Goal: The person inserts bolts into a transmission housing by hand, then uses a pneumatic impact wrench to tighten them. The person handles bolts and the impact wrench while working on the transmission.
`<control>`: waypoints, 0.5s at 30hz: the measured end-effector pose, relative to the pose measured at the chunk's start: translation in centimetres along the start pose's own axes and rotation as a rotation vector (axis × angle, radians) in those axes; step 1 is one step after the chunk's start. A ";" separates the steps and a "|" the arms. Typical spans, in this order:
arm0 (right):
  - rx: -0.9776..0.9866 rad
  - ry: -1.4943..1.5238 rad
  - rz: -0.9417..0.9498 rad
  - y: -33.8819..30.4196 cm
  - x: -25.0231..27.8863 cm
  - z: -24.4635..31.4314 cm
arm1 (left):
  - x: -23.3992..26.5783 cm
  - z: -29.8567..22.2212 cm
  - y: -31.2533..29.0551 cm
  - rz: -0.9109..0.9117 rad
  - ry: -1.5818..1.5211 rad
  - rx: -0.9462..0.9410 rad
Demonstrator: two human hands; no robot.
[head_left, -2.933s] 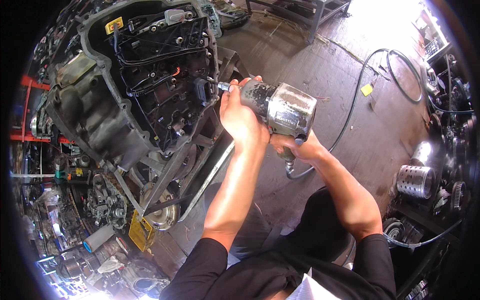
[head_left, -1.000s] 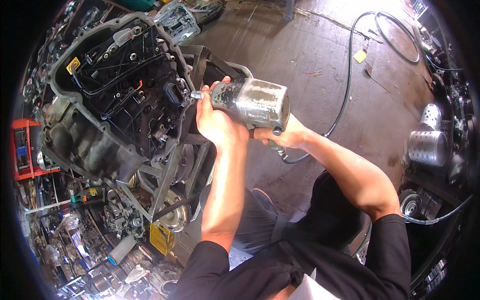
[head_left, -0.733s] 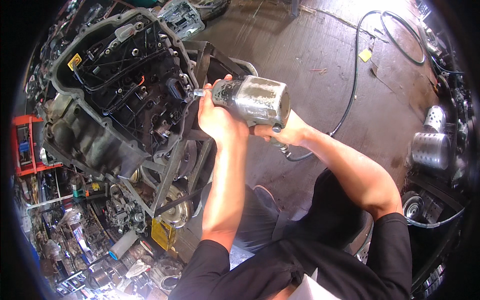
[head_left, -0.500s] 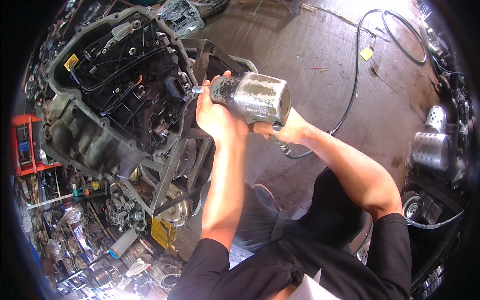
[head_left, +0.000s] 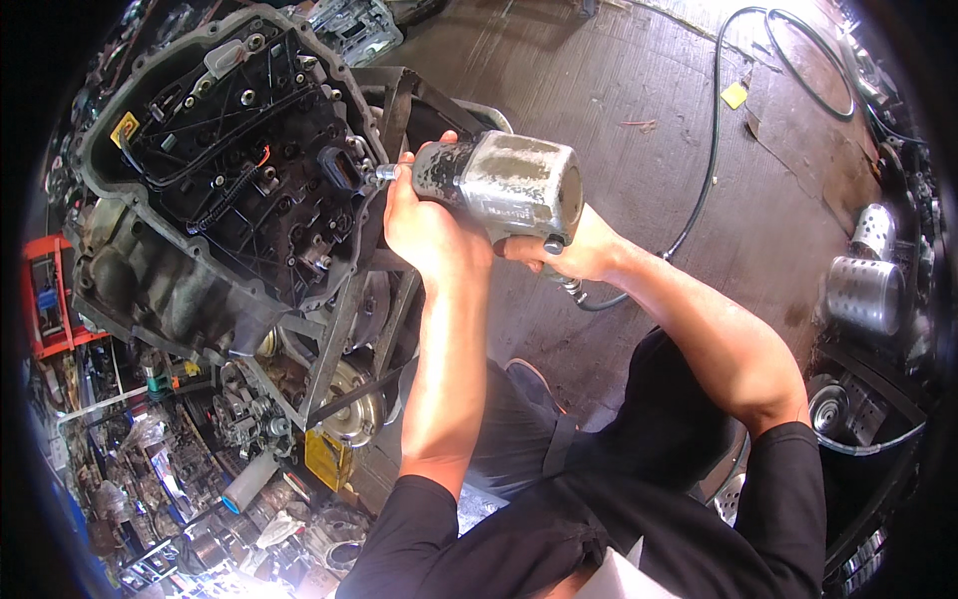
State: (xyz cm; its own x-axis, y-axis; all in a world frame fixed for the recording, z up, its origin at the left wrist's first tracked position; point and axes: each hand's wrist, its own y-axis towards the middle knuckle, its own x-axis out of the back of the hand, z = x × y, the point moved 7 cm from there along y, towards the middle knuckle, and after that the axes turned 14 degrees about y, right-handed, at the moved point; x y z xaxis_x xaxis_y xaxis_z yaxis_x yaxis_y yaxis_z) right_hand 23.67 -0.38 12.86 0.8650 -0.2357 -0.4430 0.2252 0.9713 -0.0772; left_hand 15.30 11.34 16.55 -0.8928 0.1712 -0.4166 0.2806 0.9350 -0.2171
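An impact wrench (head_left: 519, 180) with a worn silver body and a dark nose is held level in both my hands. My left hand (head_left: 431, 228) supports it from below, fingers curled around the nose. My right hand (head_left: 584, 250) is closed around its handle, which is mostly hidden. From the nose a small silver socket (head_left: 386, 172) points left at the rim of an open gearbox housing (head_left: 92, 178). Whether the socket sits on a bolt there I cannot tell. Inside the housing lies a dark valve body (head_left: 254, 140) with cables and metal fittings.
A metal frame stand (head_left: 344, 344) carries the housing. A black hose (head_left: 711, 150) runs from the wrench across the floor (head_left: 619, 90). Perforated metal drums (head_left: 863, 298) stand at the right. Lower left are a red rack (head_left: 45, 299), a yellow block (head_left: 327, 459) and cluttered parts.
The whole view has shifted a little, with the housing and floor now slightly higher in the picture. Both hands keep the same hold on the impact wrench, and its socket stays near the rim.
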 end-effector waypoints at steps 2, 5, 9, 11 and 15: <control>0.001 -0.008 0.003 0.0 0.0 0.0 | 0.1 0.0 0.2 -0.001 -0.004 -0.008; 0.000 -0.005 0.005 0.2 -0.2 0.0 | 0.1 -0.1 0.3 0.017 0.003 -0.005; -0.007 0.015 0.008 0.3 -0.2 0.1 | -0.1 -0.1 0.1 0.002 -0.005 0.022; -0.042 -0.011 0.012 0.2 -0.1 -0.2 | -0.2 0.0 0.0 -0.006 -0.035 0.050; 0.125 -0.110 -0.006 0.1 -0.1 0.4 | -0.4 -0.2 0.1 0.014 -0.048 0.063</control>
State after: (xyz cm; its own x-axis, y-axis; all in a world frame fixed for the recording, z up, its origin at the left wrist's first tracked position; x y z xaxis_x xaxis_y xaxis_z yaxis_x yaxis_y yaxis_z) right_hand 23.81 -0.24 13.26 0.9056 -0.2502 -0.3424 0.2784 0.9598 0.0348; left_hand 15.60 11.43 16.91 -0.8711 0.1674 -0.4617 0.3158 0.9109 -0.2656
